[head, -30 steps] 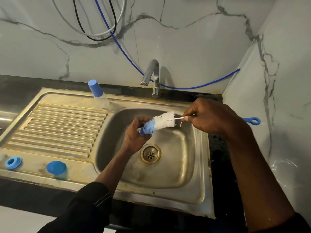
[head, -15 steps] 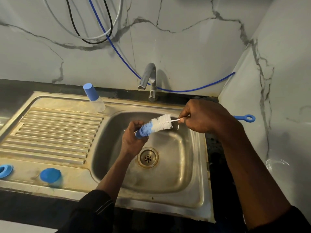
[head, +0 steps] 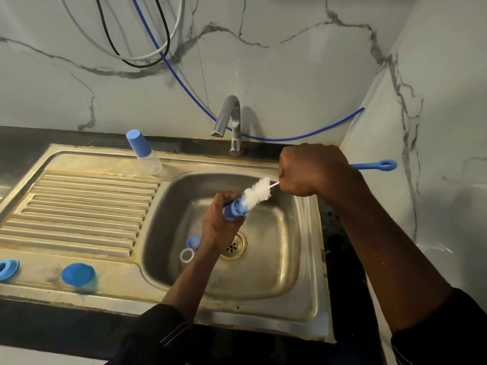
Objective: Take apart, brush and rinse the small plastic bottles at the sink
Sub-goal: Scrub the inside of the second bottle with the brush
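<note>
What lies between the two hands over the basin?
In the head view, the brush, white bristles and wire stem, spans from the blue piece in the left hand to the right hand.

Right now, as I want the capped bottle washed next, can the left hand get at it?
Likely not yet: the left hand grips the blue piece with the brush in it. The way to the capped bottle itself looks free.

I see a bottle brush (head: pixel 257 193), white bristles, blue handle; a blue cap (head: pixel 233 210); grey-veined white marble wall (head: pixel 290 75).
</note>
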